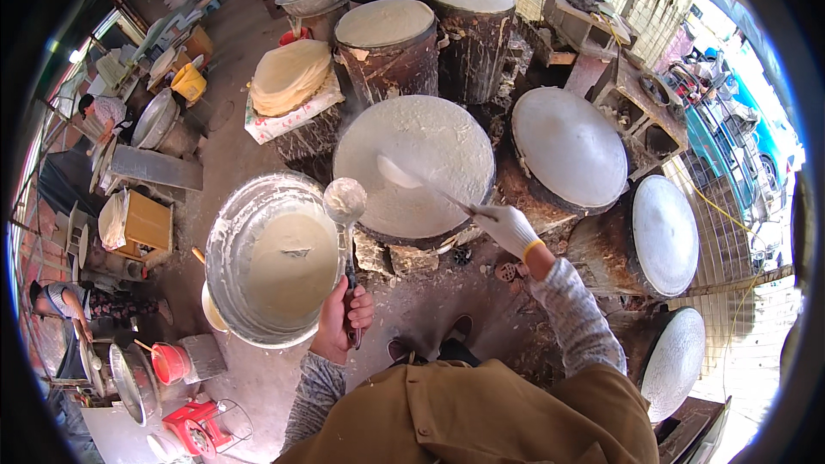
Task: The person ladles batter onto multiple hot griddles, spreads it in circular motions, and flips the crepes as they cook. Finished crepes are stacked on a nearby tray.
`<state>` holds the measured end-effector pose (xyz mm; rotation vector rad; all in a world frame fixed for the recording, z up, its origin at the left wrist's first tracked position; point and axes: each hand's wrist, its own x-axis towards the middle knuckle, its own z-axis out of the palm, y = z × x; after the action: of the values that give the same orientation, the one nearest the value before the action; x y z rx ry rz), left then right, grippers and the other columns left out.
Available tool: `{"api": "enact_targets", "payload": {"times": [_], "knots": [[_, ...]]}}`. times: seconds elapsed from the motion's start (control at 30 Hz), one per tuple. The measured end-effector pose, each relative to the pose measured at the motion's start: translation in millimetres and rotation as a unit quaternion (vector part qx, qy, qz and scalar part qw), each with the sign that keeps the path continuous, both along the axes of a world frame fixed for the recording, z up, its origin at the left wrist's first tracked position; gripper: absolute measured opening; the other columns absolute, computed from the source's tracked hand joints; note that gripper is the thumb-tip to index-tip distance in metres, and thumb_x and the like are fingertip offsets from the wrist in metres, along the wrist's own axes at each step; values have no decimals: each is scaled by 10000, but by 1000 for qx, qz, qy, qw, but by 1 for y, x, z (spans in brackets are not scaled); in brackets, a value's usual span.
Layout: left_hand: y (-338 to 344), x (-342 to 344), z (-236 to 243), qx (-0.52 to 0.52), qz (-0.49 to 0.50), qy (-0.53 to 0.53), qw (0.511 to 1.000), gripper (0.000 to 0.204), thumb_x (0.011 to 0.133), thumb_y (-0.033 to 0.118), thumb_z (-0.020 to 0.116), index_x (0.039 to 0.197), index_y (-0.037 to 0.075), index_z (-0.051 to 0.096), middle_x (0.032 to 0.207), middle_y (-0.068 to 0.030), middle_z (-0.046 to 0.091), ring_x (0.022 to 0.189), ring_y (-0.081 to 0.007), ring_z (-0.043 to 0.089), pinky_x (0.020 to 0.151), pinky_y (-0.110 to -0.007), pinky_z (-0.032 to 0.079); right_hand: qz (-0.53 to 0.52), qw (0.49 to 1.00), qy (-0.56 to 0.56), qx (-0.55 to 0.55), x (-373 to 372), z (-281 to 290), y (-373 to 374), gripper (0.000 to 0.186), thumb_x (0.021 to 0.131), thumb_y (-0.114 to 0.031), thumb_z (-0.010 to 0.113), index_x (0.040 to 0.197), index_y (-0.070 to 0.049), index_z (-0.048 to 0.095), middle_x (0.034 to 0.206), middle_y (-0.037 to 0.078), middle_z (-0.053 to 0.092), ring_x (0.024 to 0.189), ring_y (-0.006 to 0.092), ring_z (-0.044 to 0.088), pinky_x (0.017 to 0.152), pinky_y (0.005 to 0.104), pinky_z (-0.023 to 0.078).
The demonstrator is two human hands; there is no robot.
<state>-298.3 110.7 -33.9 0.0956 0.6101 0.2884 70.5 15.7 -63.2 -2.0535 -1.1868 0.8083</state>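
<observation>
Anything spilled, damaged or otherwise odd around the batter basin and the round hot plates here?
Batter has splashed over the basin rim. Chipped stone blocks sit under the plate. Nothing else stands out.

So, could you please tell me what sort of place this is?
Probably an open-air flatbread workshop: round domed griddles on drum stoves, a large basin of batter, and a stack of finished thin sheets.

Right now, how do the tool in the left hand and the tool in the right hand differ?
The ladle in the bare left hand has a round bowl and stands upright over the rim of the batter basin. The spreader in the gloved right hand has a flat blade and lies slanted on the batter-coated griddle. The ladle hangs clear of the batter; the spreader touches it. Both have thin handles and are batter-coated.
</observation>
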Motion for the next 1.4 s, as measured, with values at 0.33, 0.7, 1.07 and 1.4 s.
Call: {"api": "enact_targets", "payload": {"times": [0.33, 0.7, 1.07, 1.4], "knots": [[3, 12, 1, 38, -27, 103, 994, 403, 1007, 478, 422, 800, 132, 437, 640, 51, 356, 487, -66, 341, 432, -226, 304, -172, 966, 92, 171, -72, -54, -80, 356, 905, -200, 648, 1236, -71, 645, 980, 63, 730, 755, 39, 591, 675, 229, 500], [16, 101, 1, 100, 55, 230, 967, 404, 1029, 439, 383, 771, 128, 407, 595, -14, 447, 482, -143, 442, 436, -295, 385, -226, 964, 118, 77, -144, -25, -26, 361, 927, -280, 585, 1240, -106, 636, 840, 205, 692, 730, 158, 693, 667, 300, 513], [47, 83, 79, -262, 186, -307, 896, 220, 984, 160, 463, 789, 60, 445, 630, -16, 459, 463, -103, 438, 412, -234, 413, -125, 793, 588, 98, -92, 23, -26, 399, 988, -322, 543, 1331, -120, 546, 597, -63, 424, 409, 71, 346, 366, 233, 265], [54, -67, 118, 28, 231, -223, 946, 269, 1017, 281, 470, 857, 74, 409, 700, 5, 393, 521, -87, 386, 434, -222, 331, -40, 960, -264, 83, -35, -13, 22, 344, 943, -271, 517, 1270, -177, 568, 763, 196, 656, 618, 395, 644, 555, 501, 507]]}}
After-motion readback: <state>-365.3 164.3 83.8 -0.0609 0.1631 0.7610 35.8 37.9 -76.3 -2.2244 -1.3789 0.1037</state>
